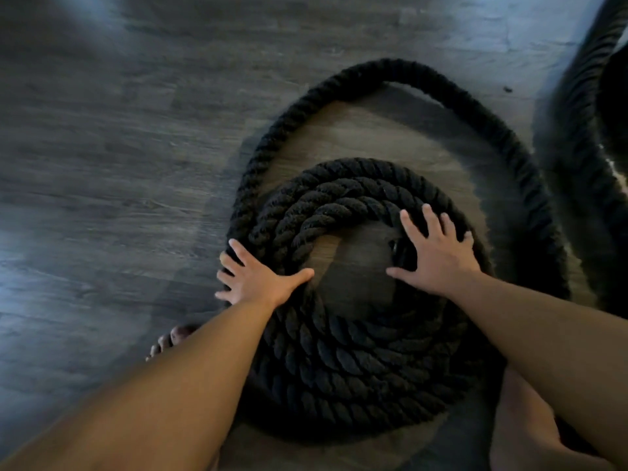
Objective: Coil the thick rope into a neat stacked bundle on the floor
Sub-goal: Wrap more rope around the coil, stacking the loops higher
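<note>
**Head view: both grips spread flat on a black rope coil**

Head camera looks down on a thick rope (339,368), black and made of heavy twisted strands, wound into a round coil on the grey wood-look floor (102,130). The coil sits right of the frame's middle, running down toward its lower edge, several turns wide and partly stacked, with a bare patch of floor showing in its open centre. One loose turn (390,68) swings out from the coil's left side, arches over the top toward the upper right and comes down the right side, apart from the packed turns. More of the same dark rope (577,130) runs down the right edge of the frame, blurred.

The left grip (258,283), a bare hand, lies on the coil's left side, fingers spread over the outer turns and thumb pointing to the centre; it clasps nothing. The right grip (438,256) rests on the coil's right side, fingers splayed and straight, thumb reaching over the inner edge, also clasping nothing. A small glossy dark piece (401,253) shows at the inner edge under that palm; what it is cannot be told.

Bare toes (170,338) peek out beside the left forearm at lower left.
</note>
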